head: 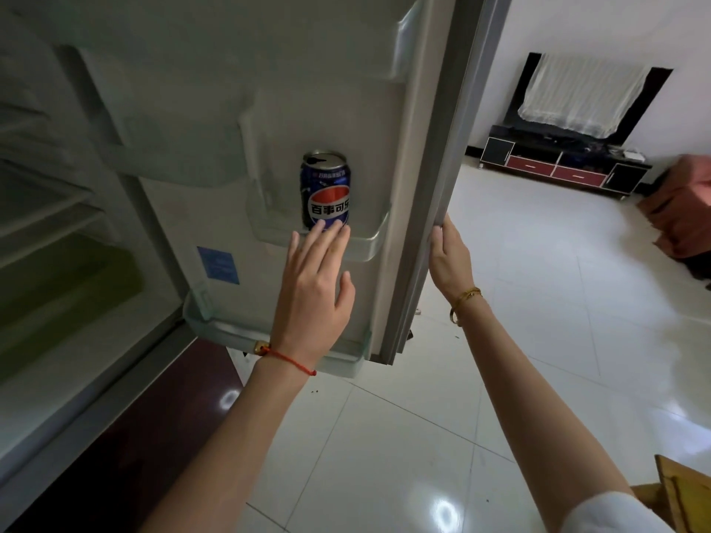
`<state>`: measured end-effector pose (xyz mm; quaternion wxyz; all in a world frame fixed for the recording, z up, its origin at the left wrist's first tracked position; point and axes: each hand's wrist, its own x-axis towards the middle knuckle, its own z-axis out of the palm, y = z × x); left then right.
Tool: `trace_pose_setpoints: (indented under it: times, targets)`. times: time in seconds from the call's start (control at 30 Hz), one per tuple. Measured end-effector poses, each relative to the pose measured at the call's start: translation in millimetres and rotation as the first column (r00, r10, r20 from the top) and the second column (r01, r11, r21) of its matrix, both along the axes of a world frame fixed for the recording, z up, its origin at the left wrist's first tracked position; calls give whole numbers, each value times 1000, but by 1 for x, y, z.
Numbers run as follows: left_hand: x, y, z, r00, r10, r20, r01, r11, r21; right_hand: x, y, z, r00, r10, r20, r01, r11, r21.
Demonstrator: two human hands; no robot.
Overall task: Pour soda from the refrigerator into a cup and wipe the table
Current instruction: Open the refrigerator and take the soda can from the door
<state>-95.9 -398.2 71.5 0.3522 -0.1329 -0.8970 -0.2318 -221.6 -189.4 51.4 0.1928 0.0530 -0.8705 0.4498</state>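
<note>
Head: L grip (313,280) fingertips reach soda can (326,190).

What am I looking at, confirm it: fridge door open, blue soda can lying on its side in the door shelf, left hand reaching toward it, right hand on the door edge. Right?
One thing is wrong. The head view shows the blue soda can standing upright in the door shelf, not on its side. The rest holds: the left hand reaches toward it with straight fingers, and the right hand holds the door edge.

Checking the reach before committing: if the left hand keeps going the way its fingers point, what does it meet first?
Probably the blue soda can on the pale plastic door shelf; the left hand has fingertips already at its base.
</note>
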Motion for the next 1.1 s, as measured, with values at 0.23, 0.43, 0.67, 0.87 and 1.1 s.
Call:
trace_pose_setpoints:
  times: [0.23,0.43,0.67,0.87,1.1]
  targets:
    - [-26,-6,21,994,33,-108,-13,983,181,-25,-8,10,978,-39,203,100,948,-301]
    - [-65,-14,56,996,85,-12,-74,920,384,-38,-12,11,968,-48,247,139,920,-366]
    - [-101,-14,72,973,-72,218,-40,882,470,-39,-14,11,965,-48,257,157,895,-419]
    - [-99,-16,71,971,-59,234,-74,850,522,-31,-16,14,959,-56,276,166,903,-395]
    - [-70,-15,94,996,-79,31,42,772,634,-10,-19,15,962,-54,269,158,910,-383]
